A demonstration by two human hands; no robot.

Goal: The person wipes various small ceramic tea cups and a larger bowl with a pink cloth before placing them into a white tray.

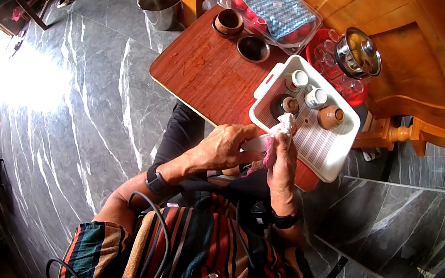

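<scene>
My left hand (226, 145) grips a small white cup (255, 144) by its side, above the near edge of the red-brown wooden table (202, 77). Close on its right, my right hand (282, 163) holds a white and pink cloth (285, 125) against the cup; part of the cloth hangs down between the hands. Just beyond them stands a white plastic drain basket (323, 161). Inside it are two white cups (299, 79) (315, 97), a brown clay cup (331, 116) and a small brown cup (290, 105) on a dark dish.
A brown clay bowl (228, 22) and a dark bowl (253, 49) stand on the table. Behind them is a clear plastic box (313, 30) with a blue-white cloth and red items. A red tray (356, 101) holds glasses and a lidded steel pot (359, 53). A metal bucket (160, 5) stands on the floor.
</scene>
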